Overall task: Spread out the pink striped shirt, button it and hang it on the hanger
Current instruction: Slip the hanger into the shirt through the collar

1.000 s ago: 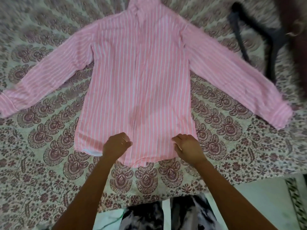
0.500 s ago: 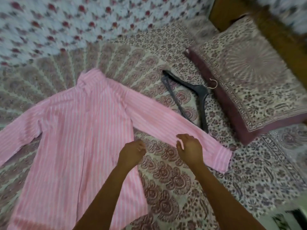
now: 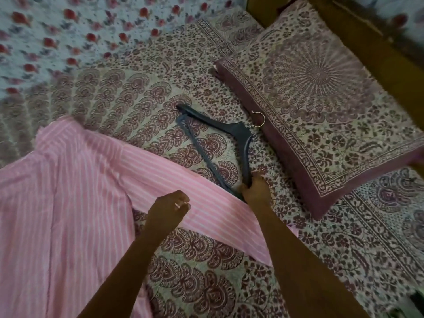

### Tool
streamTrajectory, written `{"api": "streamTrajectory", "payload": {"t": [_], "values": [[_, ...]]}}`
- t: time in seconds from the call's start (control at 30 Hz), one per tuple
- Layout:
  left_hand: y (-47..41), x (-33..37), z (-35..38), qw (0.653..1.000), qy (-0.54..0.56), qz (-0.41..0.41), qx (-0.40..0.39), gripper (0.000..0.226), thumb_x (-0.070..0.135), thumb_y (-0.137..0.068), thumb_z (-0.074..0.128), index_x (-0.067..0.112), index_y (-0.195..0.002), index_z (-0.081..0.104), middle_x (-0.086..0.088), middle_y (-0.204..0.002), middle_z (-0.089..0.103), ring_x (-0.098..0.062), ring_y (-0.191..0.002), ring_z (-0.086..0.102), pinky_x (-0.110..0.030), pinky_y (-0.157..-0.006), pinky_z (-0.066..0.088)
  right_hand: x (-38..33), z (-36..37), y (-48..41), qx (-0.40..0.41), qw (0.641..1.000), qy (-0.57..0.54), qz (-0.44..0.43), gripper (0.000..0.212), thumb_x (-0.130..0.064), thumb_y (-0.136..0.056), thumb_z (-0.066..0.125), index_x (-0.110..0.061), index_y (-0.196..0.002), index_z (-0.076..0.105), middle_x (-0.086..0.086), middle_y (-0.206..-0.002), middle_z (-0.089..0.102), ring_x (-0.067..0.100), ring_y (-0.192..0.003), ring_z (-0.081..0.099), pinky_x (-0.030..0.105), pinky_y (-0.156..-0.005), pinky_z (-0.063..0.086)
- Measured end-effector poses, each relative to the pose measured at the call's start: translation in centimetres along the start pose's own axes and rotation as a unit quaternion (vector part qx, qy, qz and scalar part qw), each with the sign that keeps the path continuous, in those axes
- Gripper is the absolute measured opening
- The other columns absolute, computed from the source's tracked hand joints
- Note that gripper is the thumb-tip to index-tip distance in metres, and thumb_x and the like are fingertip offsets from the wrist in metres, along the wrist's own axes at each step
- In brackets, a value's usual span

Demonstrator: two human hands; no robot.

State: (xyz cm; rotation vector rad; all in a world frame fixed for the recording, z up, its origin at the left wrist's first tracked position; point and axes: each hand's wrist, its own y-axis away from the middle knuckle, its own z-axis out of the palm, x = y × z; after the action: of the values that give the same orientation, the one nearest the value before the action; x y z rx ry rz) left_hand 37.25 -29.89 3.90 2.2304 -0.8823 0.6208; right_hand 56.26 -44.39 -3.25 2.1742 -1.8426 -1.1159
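Note:
The pink striped shirt (image 3: 68, 203) lies flat on the patterned bedspread, front up, with one sleeve stretched toward the right. A dark hanger (image 3: 220, 138) with a metal hook lies on the bed beyond that sleeve. My right hand (image 3: 255, 191) grips the near end of the hanger. My left hand (image 3: 167, 210) hovers above the sleeve with fingers loosely curled and nothing in them.
A patterned pillow (image 3: 321, 99) lies to the right, close to the hanger's hook. A wooden bed frame (image 3: 378, 53) runs along the far right. A floral sheet (image 3: 68, 31) covers the far left. The bedspread (image 3: 206, 283) shows between my forearms.
Both hands left the shirt's hem and the view swung right. My right hand moved across the sleeve and took hold of the hanger's end. My left hand rose over the sleeve.

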Motion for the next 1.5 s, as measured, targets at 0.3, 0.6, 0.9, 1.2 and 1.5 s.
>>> {"api": "streamTrajectory", "payload": {"t": [0.3, 0.6, 0.9, 1.2, 1.5], "values": [[-1.4, 0.3, -0.7, 0.995, 0.031, 0.030, 0.086, 0.032, 0.036, -0.074, 0.056, 0.020, -0.101, 0.061, 0.004, -0.081, 0.063, -0.019, -0.079, 0.061, -0.034, -0.075, 0.051, -1.8, -2.7, 1.3, 0.141, 0.983, -0.071, -0.091, 0.033, -0.018, -0.080, 0.069, -0.006, -0.109, 0.062, 0.014, -0.103, 0.056, 0.030, -0.080, 0.058, 0.029, -0.064, 0.041], [-0.2, 0.1, -8.8, 0.927, -0.102, 0.053, 0.357, 0.056, 0.028, -0.078, 0.059, 0.008, -0.129, 0.050, -0.017, -0.134, 0.050, -0.035, -0.125, 0.045, -0.052, -0.103, 0.033, -6.4, -4.7, 7.6, -0.040, 0.945, -0.125, -0.300, 0.019, 0.000, -0.075, 0.068, -0.002, -0.094, 0.069, 0.017, -0.075, 0.067, 0.022, -0.067, 0.058, 0.030, -0.063, 0.046], [8.8, -10.5, -16.9, 0.934, -0.036, -0.005, 0.355, 0.047, 0.023, -0.077, 0.074, 0.012, -0.121, 0.061, -0.010, -0.106, 0.070, -0.025, -0.093, 0.066, -0.026, -0.087, 0.047, -12.5, 2.2, 14.7, -0.166, 0.906, -0.072, -0.382, 0.046, -0.002, -0.070, 0.075, -0.013, -0.114, 0.065, -0.005, -0.101, 0.069, 0.003, -0.085, 0.064, 0.027, -0.079, 0.053], [17.2, -25.0, -25.0, 0.910, -0.016, -0.120, 0.396, 0.045, 0.024, -0.079, 0.072, 0.015, -0.122, 0.060, -0.020, -0.088, 0.071, -0.033, -0.079, 0.066, -0.037, -0.068, 0.049, -21.9, 14.7, 23.9, -0.095, 0.903, -0.024, -0.419, 0.039, -0.028, -0.076, 0.075, -0.013, -0.111, 0.066, 0.006, -0.100, 0.071, 0.022, -0.090, 0.065, 0.028, -0.077, 0.049], [15.1, -36.7, -29.9, 0.853, 0.039, -0.231, 0.467, 0.036, 0.035, -0.082, 0.067, 0.004, -0.101, 0.067, -0.023, -0.083, 0.068, -0.036, -0.074, 0.063, -0.038, -0.063, 0.044, -26.7, 23.6, 24.5, 0.056, 0.928, -0.101, -0.355, 0.052, -0.037, -0.088, 0.042, -0.005, -0.128, 0.053, 0.013, -0.132, 0.054, 0.026, -0.127, 0.046, 0.036, -0.107, 0.032]]}}
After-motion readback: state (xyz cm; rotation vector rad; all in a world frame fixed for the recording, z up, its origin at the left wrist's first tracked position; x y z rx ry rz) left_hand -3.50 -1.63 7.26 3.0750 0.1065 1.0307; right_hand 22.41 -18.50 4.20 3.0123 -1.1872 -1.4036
